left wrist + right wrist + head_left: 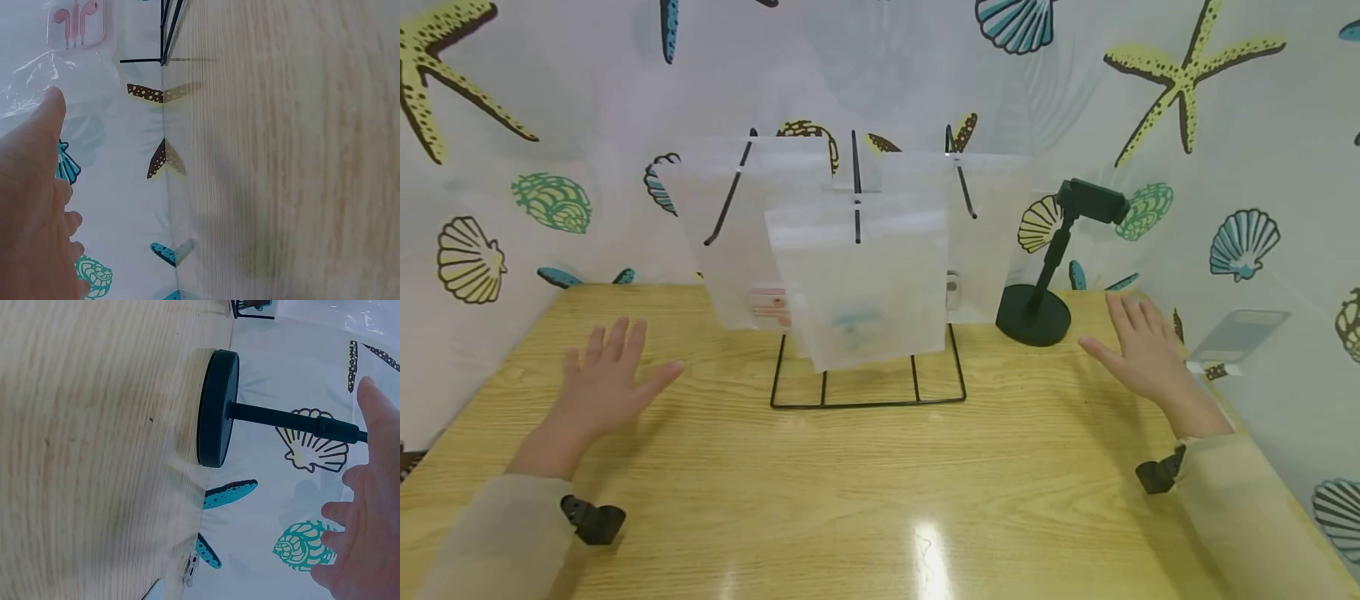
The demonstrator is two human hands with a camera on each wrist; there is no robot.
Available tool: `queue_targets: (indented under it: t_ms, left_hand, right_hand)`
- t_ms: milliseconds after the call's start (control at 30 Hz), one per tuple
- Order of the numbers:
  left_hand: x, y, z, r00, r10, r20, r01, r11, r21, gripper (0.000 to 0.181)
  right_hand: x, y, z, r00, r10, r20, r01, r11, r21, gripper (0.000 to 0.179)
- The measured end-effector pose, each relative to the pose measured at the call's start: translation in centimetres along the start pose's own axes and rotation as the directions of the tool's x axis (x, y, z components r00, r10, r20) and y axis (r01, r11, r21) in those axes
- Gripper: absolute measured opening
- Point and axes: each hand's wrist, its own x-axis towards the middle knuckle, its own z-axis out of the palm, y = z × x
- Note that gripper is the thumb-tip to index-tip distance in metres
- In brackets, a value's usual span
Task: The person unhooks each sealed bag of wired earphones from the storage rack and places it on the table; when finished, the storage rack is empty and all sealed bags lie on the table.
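Note:
My left hand (pixel 601 383) is spread above the left side of the table, fingers apart, holding nothing. On the right, my right hand (pixel 1142 354) is likewise spread and holds nothing, close to a black stand (pixel 1033 315) with a round base. Between the hands a black wire rack (pixel 868 406) has frosted plastic bags hanging from its hooks. The front bag (pixel 868 283) shows a blurred teal item inside. In the left bag (pixel 737 250) are pink earphones (pixel 75 22), clearer in the left wrist view. The right bag (pixel 988 242) contains a small pale item, hard to make out.
The wooden table (pixel 850 483) runs up to a white sheet (pixel 880 75) printed with shells and starfish. At the right edge, by the sheet, is a flat clear plastic piece (pixel 1240 337) with a small clip-like part at its lower end.

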Motion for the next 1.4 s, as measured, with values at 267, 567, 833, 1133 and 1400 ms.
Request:
queue_targets:
  t_ms: [267,567,833,1133,1400]
  left_hand:
    - [0.5,1.1,0.6,0.997,0.073,0.014,-0.073,0.997,-0.024,0.088]
    - [0.9,2.8,1.3,0.987,0.148,0.057,-0.145,0.988,-0.052,0.086]
    - [1.2,4.6,2.3,0.973,0.198,0.123,-0.178,0.972,-0.156,0.078]
    - [1.8,6.2,3.6,0.952,0.279,0.126,-0.261,0.955,-0.143,0.073]
    - [2.6,6.8,4.5,0.935,0.315,0.162,-0.285,0.941,-0.184,0.078]
  right_hand:
    - [0.6,-0.4,0.0,0.999,-0.043,-0.013,0.043,0.996,0.077,0.083]
    - [1.0,-1.2,-0.2,0.999,-0.046,0.002,0.044,0.975,0.219,0.080]
    - [1.3,-2.0,-0.1,0.999,-0.043,-0.022,0.048,0.957,0.287,0.079]
    - [2.3,-3.9,-0.2,0.993,-0.025,-0.117,0.068,0.921,0.385,0.073]
    - [4.2,-6.5,-0.5,0.980,0.009,-0.201,0.102,0.838,0.536,0.064]
